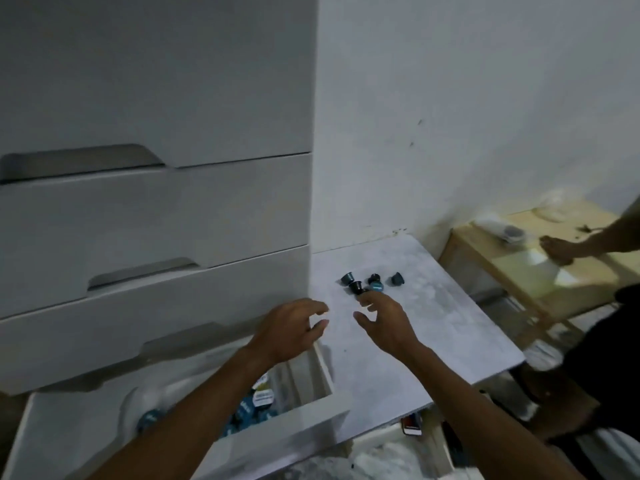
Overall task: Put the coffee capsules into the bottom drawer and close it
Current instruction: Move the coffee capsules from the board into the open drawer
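Observation:
Several dark coffee capsules (370, 283) lie in a loose cluster on the pale marbled table top (450, 327), one showing a blue lid. My right hand (384, 322) hovers just in front of them, fingers spread, fingertips almost at the nearest capsule, holding nothing. To its left my left hand (292, 327) hangs over the back right corner of the pulled-out bottom drawer (304, 429), fingers loosely curled and empty. Inside the drawer lie more capsules (256, 407) with blue and white lids, partly hidden by my left forearm.
White closed drawer fronts (156, 209) stack above the pulled-out one. At right, another person's arm (581, 245) reaches over a low wooden table (526, 271) with small items. A dark-clothed person (602, 358) sits at far right. A small box (410, 424) lies under the marbled table.

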